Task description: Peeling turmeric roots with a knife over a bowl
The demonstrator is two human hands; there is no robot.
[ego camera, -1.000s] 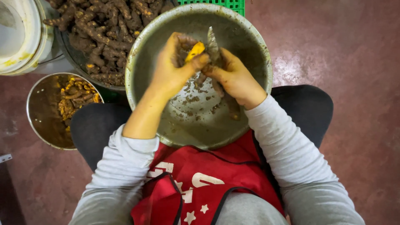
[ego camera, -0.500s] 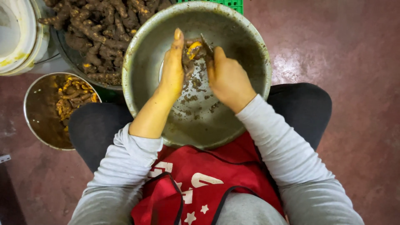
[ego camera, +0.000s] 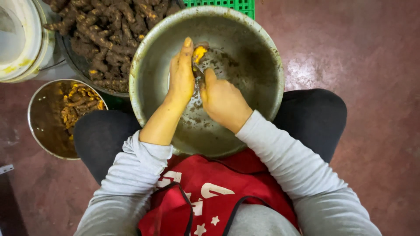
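the left hand (ego camera: 181, 76) holds a small root (ego camera: 199, 53) over the far side of the big metal bowl (ego camera: 262, 65), fingers stretched along it and its grip closed around the piece, so the peeled yellow end pokes out past the fingertips. the right hand (ego camera: 222, 99) sits just beside it, touching or nearly so, fist closed on what looks like a small blade; only a thin sliver of it shows between the hands, so i cannot say exactly what the tool is. both hands stay low inside the bowl, which rests on the person's lap, so brown scraps drop onto its wet bottom rather than on the floor (ego camera: 350, 43).

a tray of unpeeled roots (ego camera: 105, 39) sits just past the bowl on the left, within easy reach of the left hand. nearer the left knee is a smaller metal pot (ego camera: 41, 113) with yellow-orange peeled pieces (ego camera: 81, 105) heaped on one side. a white bucket (ego camera: 22, 39) stands in the corner and a green crate (ego camera: 236, 4) peeks out beyond the bowl. a red apron (ego camera: 210, 192) covers the lap below the bowl.
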